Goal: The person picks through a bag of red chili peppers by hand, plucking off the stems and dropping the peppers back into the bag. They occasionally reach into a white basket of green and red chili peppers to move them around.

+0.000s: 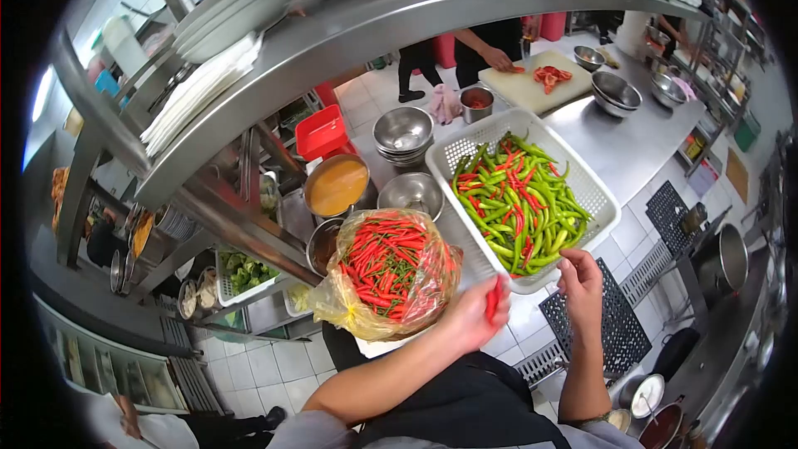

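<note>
The left hand (485,312) closes around red chillies (494,299), mostly hidden by its fingers, between the plastic bag (334,298) and the white perforated basket (609,193); whether the half-curled right hand (582,280) holds anything is unclear.

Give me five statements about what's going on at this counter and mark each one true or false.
1. The left hand holds something red. True.
2. The white basket has only green chillies in it. False: red chillies lie among the green chillies.
3. The plastic bag is open, with red chillies showing inside. True.
4. A lid covers the pot of orange-brown liquid. False: the pot is uncovered and the liquid shows.
5. Across the counter, another person's hand is at a cutting board. True.
</note>
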